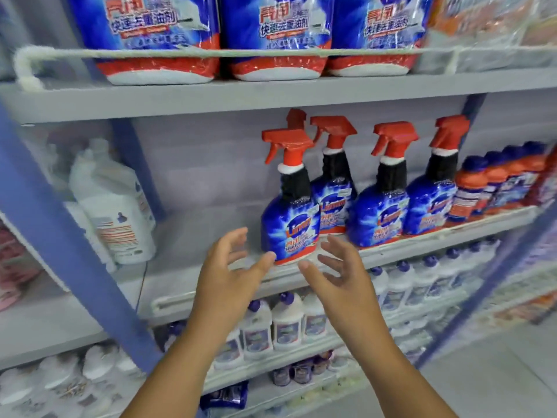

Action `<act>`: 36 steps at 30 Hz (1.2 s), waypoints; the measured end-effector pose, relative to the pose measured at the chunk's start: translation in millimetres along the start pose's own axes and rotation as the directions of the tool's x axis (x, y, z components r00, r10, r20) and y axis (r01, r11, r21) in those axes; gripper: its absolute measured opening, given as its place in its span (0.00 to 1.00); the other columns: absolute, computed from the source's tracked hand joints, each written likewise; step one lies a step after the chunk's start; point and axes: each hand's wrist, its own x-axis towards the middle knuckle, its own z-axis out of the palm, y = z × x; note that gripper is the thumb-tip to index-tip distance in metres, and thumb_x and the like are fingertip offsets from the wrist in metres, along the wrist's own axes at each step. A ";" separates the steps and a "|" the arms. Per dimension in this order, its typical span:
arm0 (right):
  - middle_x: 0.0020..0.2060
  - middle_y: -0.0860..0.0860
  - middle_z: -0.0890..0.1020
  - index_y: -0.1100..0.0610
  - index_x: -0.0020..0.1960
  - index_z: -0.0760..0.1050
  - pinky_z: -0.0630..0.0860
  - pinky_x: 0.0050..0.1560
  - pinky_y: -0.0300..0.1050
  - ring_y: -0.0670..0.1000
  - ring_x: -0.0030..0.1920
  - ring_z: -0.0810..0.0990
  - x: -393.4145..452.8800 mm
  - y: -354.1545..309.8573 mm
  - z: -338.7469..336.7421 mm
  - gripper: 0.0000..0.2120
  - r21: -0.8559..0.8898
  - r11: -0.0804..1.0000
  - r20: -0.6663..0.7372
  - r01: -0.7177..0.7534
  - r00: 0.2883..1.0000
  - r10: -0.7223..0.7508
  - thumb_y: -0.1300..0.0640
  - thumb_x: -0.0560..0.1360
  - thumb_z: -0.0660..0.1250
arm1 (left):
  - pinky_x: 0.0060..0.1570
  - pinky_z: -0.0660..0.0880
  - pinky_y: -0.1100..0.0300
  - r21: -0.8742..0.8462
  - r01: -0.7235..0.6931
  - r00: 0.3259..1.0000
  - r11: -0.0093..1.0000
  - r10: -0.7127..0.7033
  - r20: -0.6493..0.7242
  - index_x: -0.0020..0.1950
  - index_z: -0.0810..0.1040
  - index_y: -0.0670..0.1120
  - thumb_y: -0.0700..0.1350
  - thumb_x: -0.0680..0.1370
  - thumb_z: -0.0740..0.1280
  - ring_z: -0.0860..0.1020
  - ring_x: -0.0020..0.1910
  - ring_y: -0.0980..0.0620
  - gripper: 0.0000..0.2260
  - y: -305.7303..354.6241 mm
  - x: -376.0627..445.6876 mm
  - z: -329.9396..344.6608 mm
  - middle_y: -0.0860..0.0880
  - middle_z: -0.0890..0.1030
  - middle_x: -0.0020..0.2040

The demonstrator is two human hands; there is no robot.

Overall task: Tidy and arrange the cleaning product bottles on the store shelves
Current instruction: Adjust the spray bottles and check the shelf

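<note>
Several blue spray bottles with red trigger heads stand in a row on the middle shelf (211, 236). The leftmost spray bottle (291, 218) stands upright at the shelf's front edge. My left hand (232, 267) is open just left of its base, thumb tip close to the label. My right hand (334, 267) is open just below and right of that base, fingers spread. Neither hand holds anything. A second spray bottle (334, 194) stands right behind it, and two others (381, 212) (431, 203) stand further right.
Orange bottles with blue caps (494, 182) continue the row to the right. White jugs (114, 206) stand at the shelf's left beyond a blue upright post (54, 221). Large blue refill packs (271, 34) fill the top shelf. Small white bottles (286, 321) line the lower shelves.
</note>
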 end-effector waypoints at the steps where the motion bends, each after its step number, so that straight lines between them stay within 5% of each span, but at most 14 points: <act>1: 0.62 0.36 0.77 0.43 0.69 0.70 0.77 0.65 0.49 0.35 0.62 0.76 10.9 -1.5 -1.7 0.31 -0.005 1.000 -0.012 0.000 1.000 0.000 0.42 0.69 0.76 | 0.55 0.77 0.63 0.000 -0.005 1.000 1.000 0.005 -0.006 0.65 0.74 0.62 0.53 0.72 0.77 0.78 0.61 0.63 0.23 -1.5 14.7 7.2 0.61 0.76 0.65; 7: 0.65 0.39 0.76 0.45 0.70 0.70 0.75 0.67 0.48 0.37 0.64 0.76 81.8 -14.3 -17.3 0.33 -0.112 0.991 -0.082 0.068 0.994 -0.078 0.40 0.68 0.75 | 0.60 0.72 0.60 0.086 -0.072 0.997 0.994 0.074 -0.013 0.70 0.73 0.59 0.55 0.70 0.79 0.76 0.62 0.58 0.30 1.3 88.2 43.4 0.57 0.76 0.68; 11: 0.64 0.40 0.77 0.46 0.68 0.72 0.76 0.65 0.45 0.39 0.64 0.77 122.0 -23.1 -24.5 0.25 -0.137 0.985 -0.109 0.101 0.987 -0.116 0.48 0.74 0.75 | 0.61 0.75 0.56 0.157 -0.096 0.991 0.983 0.080 0.109 0.72 0.68 0.62 0.59 0.67 0.80 0.77 0.62 0.57 0.37 1.5 111.8 60.2 0.59 0.76 0.67; 14: 0.62 0.39 0.78 0.45 0.66 0.72 0.75 0.61 0.37 0.35 0.61 0.77 146.3 -25.1 -21.9 0.21 -0.173 0.977 -0.107 0.124 0.984 -0.144 0.50 0.75 0.74 | 0.58 0.71 0.61 0.220 -0.128 0.982 0.967 0.093 0.162 0.72 0.68 0.64 0.58 0.69 0.79 0.74 0.60 0.61 0.34 4.3 113.5 69.4 0.66 0.73 0.63; 19: 0.59 0.44 0.81 0.51 0.65 0.75 0.76 0.61 0.38 0.41 0.60 0.79 175.9 -26.3 1.6 0.18 -0.171 0.973 0.024 0.153 0.988 -0.151 0.55 0.77 0.73 | 0.58 0.72 0.60 0.254 -0.088 0.995 0.963 0.074 0.065 0.69 0.70 0.66 0.57 0.70 0.79 0.75 0.57 0.62 0.30 -2.9 107.0 51.9 0.68 0.74 0.59; 24: 0.44 0.36 0.75 0.44 0.53 0.69 0.68 0.46 0.19 0.25 0.43 0.76 219.1 -30.6 26.6 0.14 -0.238 0.952 0.136 0.190 0.977 -0.161 0.62 0.79 0.69 | 0.52 0.73 0.66 0.206 0.037 0.999 0.978 -0.032 -0.029 0.57 0.71 0.75 0.53 0.69 0.81 0.77 0.51 0.71 0.27 -8.3 103.4 -4.3 0.72 0.76 0.54; 29: 0.50 0.56 0.82 0.56 0.58 0.73 0.77 0.52 0.46 0.55 0.50 0.82 263.5 -25.5 60.4 0.13 -0.271 0.954 0.065 0.129 0.991 -0.116 0.57 0.75 0.72 | 0.51 0.77 0.66 0.175 0.107 0.994 0.979 -0.103 -0.032 0.52 0.70 0.81 0.51 0.72 0.79 0.80 0.49 0.71 0.27 -17.2 100.9 -48.6 0.75 0.80 0.50; 32: 0.59 0.58 0.80 0.59 0.72 0.66 0.72 0.54 0.45 0.59 0.59 0.80 289.3 -32.4 74.4 0.29 -0.330 0.943 0.031 0.036 0.999 -0.027 0.53 0.75 0.72 | 0.55 0.79 0.62 0.182 0.103 0.995 0.978 -0.100 -0.028 0.52 0.70 0.83 0.49 0.74 0.78 0.81 0.54 0.65 0.28 -13.8 99.0 -61.7 0.65 0.81 0.59; 36: 0.56 0.56 0.81 0.57 0.67 0.70 0.73 0.55 0.46 0.59 0.58 0.80 300.8 -33.6 78.9 0.20 -0.446 0.894 0.047 0.036 0.999 -0.016 0.50 0.79 0.68 | 0.59 0.74 0.64 0.261 0.036 0.999 0.965 -0.034 -0.013 0.51 0.68 0.85 0.48 0.76 0.76 0.77 0.60 0.66 0.30 -16.1 97.5 -71.9 0.67 0.75 0.63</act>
